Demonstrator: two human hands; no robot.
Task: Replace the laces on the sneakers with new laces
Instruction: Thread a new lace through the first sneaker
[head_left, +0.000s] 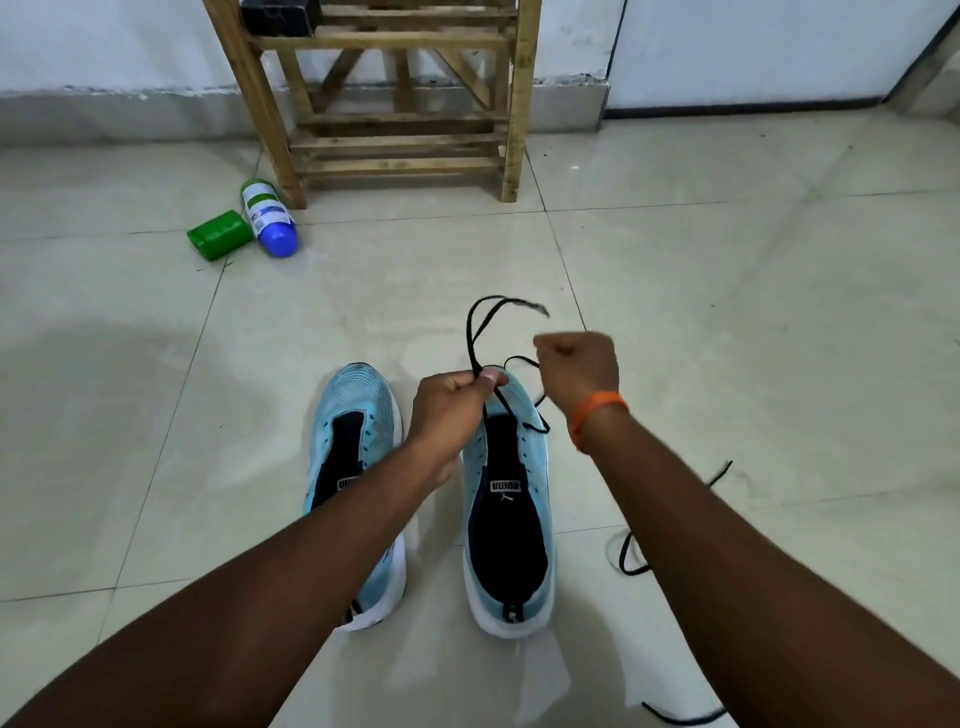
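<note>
Two light-blue sneakers with white soles stand side by side on the tiled floor, toes pointing away: the left sneaker (358, 467) and the right sneaker (511, 519). A black lace (475, 332) loops up above the right sneaker's toe and runs down into its front eyelets. My left hand (452, 410) pinches this lace over the toe. My right hand (576, 369), with an orange band at the wrist, is curled into a fist just right of it; the lace seems to run into it, blurred.
Another black lace (631, 556) lies loose on the floor right of the sneakers, under my right forearm. A green container (221, 235) and a white bottle with a blue cap (267, 218) lie at the back left. A wooden rack (400, 98) stands against the wall.
</note>
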